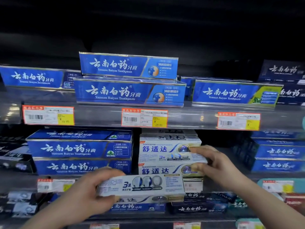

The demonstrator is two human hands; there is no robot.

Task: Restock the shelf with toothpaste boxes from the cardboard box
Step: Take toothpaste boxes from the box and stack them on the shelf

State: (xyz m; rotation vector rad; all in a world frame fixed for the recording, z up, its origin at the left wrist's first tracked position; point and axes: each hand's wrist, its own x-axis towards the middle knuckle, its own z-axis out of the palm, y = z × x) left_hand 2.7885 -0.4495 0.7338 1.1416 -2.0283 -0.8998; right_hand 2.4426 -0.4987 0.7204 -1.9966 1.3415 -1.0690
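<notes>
- the left hand [85, 194] had its grip clamped on a white toothpaste box [142, 185], before the shelf [19, 180] front edge;
- the right hand [219, 164] pinched the stacked boxes [165, 151] at the right end;
- a push from the new box might topple that stack.

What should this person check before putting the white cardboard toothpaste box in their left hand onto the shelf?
1. Grip on the white cardboard toothpaste box: the left hand curls round its left end. Ok.
2. Matching product: the stacked white boxes on the shelf carry the same design. Ok.
3. Stack straight: the upper stacked box, pinched at its right end by the right hand, looks slightly askew. Not ok.
4. Room above the stack, under the clear price-tag rail: cannot tell.
5. Neighbouring blue toothpaste boxes out of the way: ok.
</notes>
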